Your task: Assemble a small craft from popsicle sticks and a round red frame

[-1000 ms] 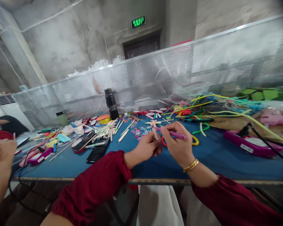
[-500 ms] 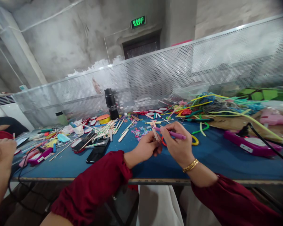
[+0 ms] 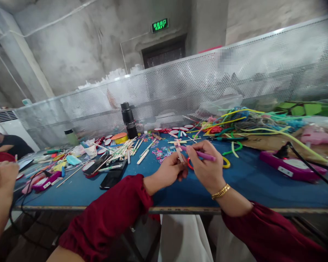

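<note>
- Left hand [image 3: 168,171]: fingers pinched on a wooden stick [image 3: 179,153], just above the blue counter [image 3: 243,182].
- Right hand [image 3: 207,168]: fingers clamped on a purple stick [image 3: 206,156], whose left end meets the wooden stick.
- Behind, a black flask [image 3: 129,120] stands upright.

Two hands busy over a cluttered blue craft table [image 3: 235,187].

The left hand [image 3: 168,171] pinches a thin wooden stick [image 3: 179,153], and the right hand [image 3: 205,166], a gold bracelet [image 3: 221,191] at its wrist, grips a purple rod [image 3: 203,155] just beside it, both above an orange ring [image 3: 190,166]. More sticks lie scattered near a black flask [image 3: 129,120] and a phone [image 3: 113,177]. A tangle of coloured cords [image 3: 251,122] sits far right, and another person's hand [image 3: 2,174] works at the left edge.
</note>
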`<state>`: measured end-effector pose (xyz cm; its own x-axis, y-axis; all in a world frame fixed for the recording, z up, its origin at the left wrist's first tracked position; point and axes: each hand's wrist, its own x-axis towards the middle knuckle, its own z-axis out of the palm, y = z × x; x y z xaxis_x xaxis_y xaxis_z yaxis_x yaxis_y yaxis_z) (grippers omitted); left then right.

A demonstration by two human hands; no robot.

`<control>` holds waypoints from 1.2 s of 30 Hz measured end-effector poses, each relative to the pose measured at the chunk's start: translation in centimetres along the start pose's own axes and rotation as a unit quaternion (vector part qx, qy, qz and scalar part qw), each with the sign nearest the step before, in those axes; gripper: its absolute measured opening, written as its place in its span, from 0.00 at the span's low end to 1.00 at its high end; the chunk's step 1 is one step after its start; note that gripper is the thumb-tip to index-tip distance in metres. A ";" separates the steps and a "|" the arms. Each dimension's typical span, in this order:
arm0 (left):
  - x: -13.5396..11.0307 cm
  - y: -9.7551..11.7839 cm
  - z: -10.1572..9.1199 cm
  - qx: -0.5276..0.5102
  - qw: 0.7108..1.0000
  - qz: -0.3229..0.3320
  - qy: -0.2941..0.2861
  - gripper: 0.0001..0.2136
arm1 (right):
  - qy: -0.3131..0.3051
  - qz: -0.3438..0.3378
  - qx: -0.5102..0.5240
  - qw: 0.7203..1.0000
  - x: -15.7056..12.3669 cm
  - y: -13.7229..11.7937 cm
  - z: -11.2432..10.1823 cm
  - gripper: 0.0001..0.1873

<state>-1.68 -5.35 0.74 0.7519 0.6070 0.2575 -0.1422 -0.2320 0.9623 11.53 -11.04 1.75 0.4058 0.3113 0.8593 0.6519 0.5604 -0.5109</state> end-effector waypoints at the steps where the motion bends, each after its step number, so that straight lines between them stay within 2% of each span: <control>1: 0.0 0.0 0.0 0.001 1.000 0.000 0.000 0.26 | -0.002 0.001 0.002 1.000 0.0 0.0 0.0 0.13; 15: 0.1 -0.3 -0.1 0.000 1.000 -0.005 -0.006 0.24 | -0.001 0.005 0.000 1.000 0.0 -0.2 0.1 0.12; 36: 0.0 0.1 0.0 -0.002 1.000 0.001 -0.008 0.29 | -0.012 0.004 0.006 1.000 -0.1 0.0 0.0 0.12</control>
<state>-1.72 -5.40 0.85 0.7616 0.5946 0.2577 -0.1461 -0.2299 0.9622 11.44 -11.07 1.69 0.3960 0.3340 0.8554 0.6407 0.5668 -0.5179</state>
